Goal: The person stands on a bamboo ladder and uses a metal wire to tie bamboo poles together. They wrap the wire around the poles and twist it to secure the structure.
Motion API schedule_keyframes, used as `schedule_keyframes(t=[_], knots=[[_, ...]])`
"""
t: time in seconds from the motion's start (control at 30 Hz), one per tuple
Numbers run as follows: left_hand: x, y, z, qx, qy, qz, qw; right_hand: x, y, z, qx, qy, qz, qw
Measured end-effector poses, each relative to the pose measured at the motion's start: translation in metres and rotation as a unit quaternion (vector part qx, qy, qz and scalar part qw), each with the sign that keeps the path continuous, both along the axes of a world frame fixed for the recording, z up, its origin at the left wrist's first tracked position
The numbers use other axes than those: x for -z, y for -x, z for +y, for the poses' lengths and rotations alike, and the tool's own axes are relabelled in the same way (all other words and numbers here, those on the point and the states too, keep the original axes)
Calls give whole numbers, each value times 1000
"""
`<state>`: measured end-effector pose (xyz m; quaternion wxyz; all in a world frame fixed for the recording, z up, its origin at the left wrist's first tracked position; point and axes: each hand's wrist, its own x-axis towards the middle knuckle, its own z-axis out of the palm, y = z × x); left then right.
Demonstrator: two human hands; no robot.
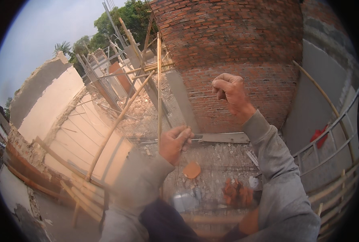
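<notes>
My right hand (233, 92) is raised in front of the red brick wall (228, 44), its fingers curled into a tight pinch. Lower and to the left, my left hand (173, 144) is closed too, thumb pressed against the fingers. Whatever either hand holds is too thin or too hidden to make out. An upright bamboo pole (159, 80) rises just behind my left hand. Below the hands, an orange rounded object (191, 170) and a pale grey box-like item (185, 201) lie on the rubble-strewn surface, with several red bricks (238, 192) piled to their right.
Slanting bamboo poles (117, 123) cross the left side, before a broken pale wall (52, 94). A light metal ladder (329, 141) leans at the right, with a red cloth (319, 136) beside it. Horizontal bamboo poles (335, 191) run along the lower right.
</notes>
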<state>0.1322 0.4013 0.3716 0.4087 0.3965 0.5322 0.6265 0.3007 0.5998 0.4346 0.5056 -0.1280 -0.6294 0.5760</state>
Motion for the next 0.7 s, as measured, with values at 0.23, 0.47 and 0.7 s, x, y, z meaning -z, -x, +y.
schedule_keyframes(t=[0.23,0.47,0.7], knots=[[26,18,2,70,81,130,986,-49,-139,89,248,103,269,925],[69,43,-3,177,112,333,919,-81,-363,148,528,136,305,781],[118,79,6,179,78,458,867,-59,-632,-8,761,66,269,586]])
